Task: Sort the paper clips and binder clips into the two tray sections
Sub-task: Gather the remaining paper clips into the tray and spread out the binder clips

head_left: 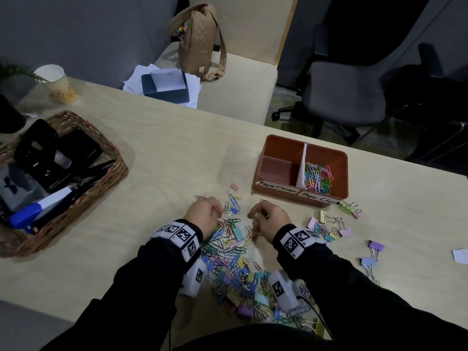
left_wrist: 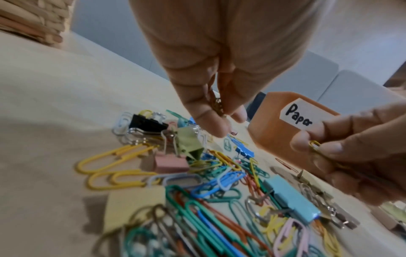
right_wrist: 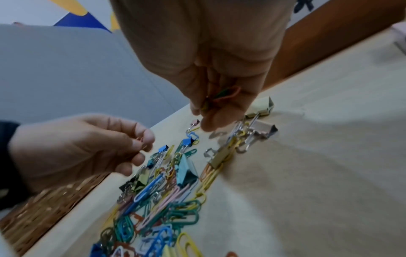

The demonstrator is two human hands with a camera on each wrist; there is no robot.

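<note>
- Here, your left hand (head_left: 205, 216) pinches small clips, and your right hand (head_left: 270, 219) grips paper clips (right_wrist: 222, 97).
- The mixed pile (head_left: 229, 252) lies under your wrists.
- The tray (head_left: 283, 144) labels (head_left: 278, 190) read "Paper Clamps" and "Paper Clips".

- Brown tray (head_left: 278, 148), front wall, left white label (head_left: 278, 187): handwritten "Paper Clamps", black ink.
- Same wall, right white label (head_left: 319, 198): reads "Paper Cli…", end of word cut off by the tray's corner.
- Left wrist view, same tray (left_wrist: 274, 137): only "Paper" legible on the label (left_wrist: 298, 116), rest hidden behind a finger.
- Black-and-white square marker codes on the wristbands (head_left: 181, 235): patterns only, no readable text.
</note>
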